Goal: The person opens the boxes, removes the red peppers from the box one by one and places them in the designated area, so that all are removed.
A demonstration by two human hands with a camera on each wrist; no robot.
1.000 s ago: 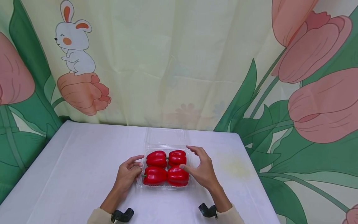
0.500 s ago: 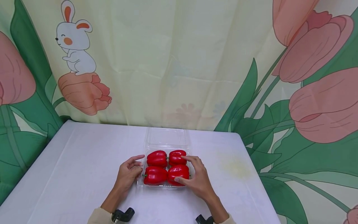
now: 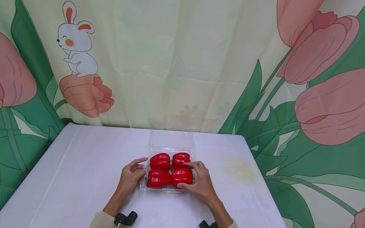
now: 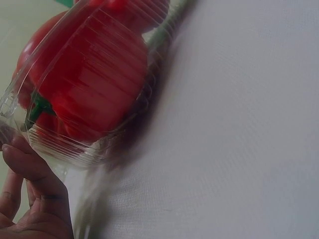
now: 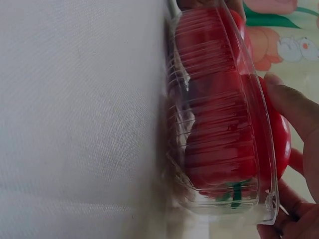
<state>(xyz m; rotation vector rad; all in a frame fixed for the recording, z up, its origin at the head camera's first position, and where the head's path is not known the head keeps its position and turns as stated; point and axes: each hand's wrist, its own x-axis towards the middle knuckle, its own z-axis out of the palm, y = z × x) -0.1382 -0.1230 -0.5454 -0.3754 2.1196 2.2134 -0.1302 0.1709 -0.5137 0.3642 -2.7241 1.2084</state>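
Near-right pepper (image 3: 182, 175) is lying in the clear box (image 3: 163, 190) on the white counter (image 3: 94, 171), directly beneath the fingers of the right hand (image 3: 201, 182). That hand is plainly the nearer one. Its thumb (image 3: 181, 186) is touching the near face, while the forefinger (image 3: 190, 164) is reaching over the far side, close to the far-right pepper (image 3: 181, 156). So the right fingers are holding the pepper between them, spread roughly to its breadth — how firmly, cannot tell.

Long axis is running side to side, the green stem (image 5: 237, 194) pointing right. The grip is therefore crossing the axis, front to back, which looks like the relation that counts for lifting or shifting it.

Left hand (image 3: 129, 178) is sitting across the box, fingers loosely bent and tips meeting the left wall; whether they are pinching the rim, cannot tell. Nearest to it is the near-left pepper (image 3: 158, 178), with the far-left pepper (image 3: 160, 161) lying behind. The clear lid (image 3: 171, 139) is standing open, away from the person.

Writing: no brand, label or lettering is showing on box or peppers. The curtain (image 3: 142, 63) is carrying pictures only — a rabbit, tulips.
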